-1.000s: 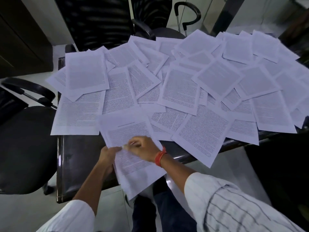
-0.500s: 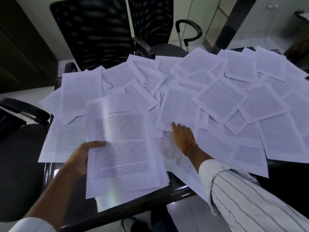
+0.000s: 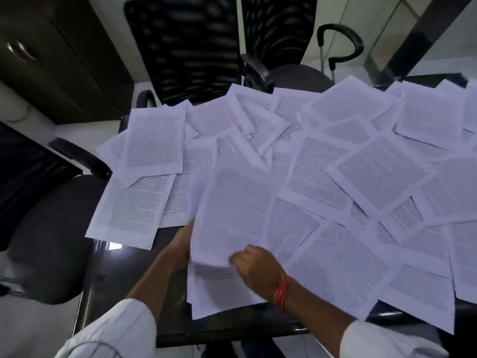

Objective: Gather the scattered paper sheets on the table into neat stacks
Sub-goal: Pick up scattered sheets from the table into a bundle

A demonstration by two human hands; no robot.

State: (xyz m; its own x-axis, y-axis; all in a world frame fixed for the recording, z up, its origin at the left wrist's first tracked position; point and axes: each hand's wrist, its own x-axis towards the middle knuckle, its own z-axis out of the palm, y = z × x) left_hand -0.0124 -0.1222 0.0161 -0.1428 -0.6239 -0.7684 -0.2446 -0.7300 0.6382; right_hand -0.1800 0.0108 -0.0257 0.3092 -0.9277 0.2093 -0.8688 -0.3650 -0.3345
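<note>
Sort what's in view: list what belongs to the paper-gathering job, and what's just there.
Job: scattered sheets; sheets in hand; left hand; right hand; table.

Just there: mesh-back chair; side chair; cabinet.

Black office chairs (image 3: pixel 185 47) and a dark cabinet (image 3: pixel 51 60) stand nearby.

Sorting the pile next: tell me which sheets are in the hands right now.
The small stack at the near table edge: the left hand holds its left side, the right hand lies on its lower part. All other sheets lie loose, untouched.
</note>
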